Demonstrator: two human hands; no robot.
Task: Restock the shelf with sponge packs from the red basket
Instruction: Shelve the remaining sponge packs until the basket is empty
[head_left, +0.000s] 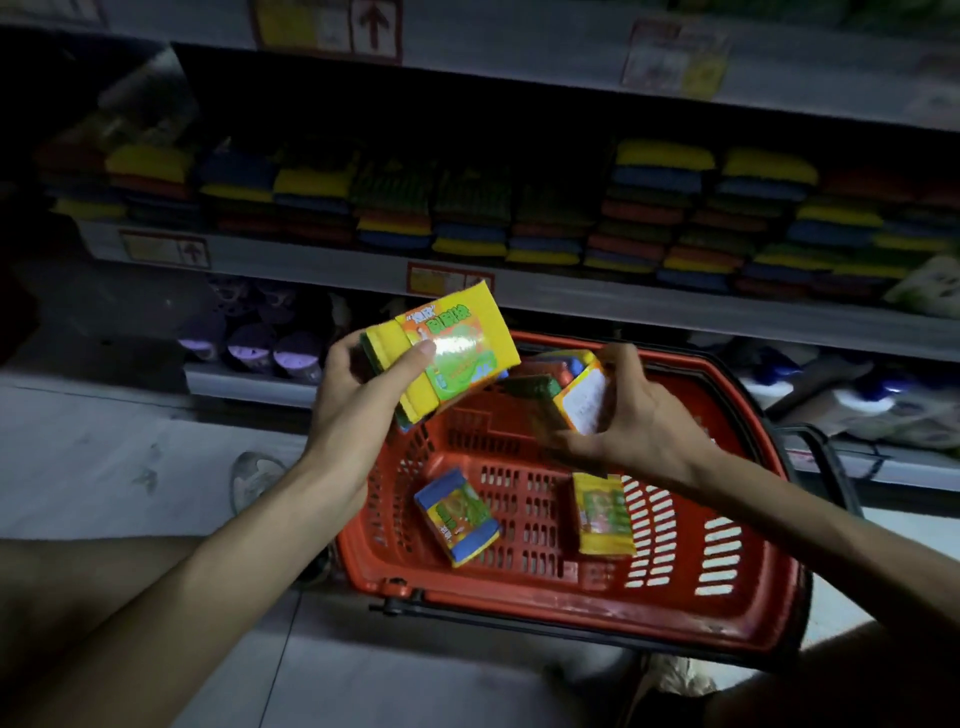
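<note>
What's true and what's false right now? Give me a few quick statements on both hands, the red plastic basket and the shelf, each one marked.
1. The left hand grips a yellow-topped sponge pack with a green and orange label. True.
2. The right hand holds nothing. False: it holds a second sponge pack, white label side showing.
3. The red plastic basket has no packs left in it. False: a blue-edged pack and a yellow pack lie on its floor.
4. The grey shelf already carries stacks of coloured sponges. True.
</note>
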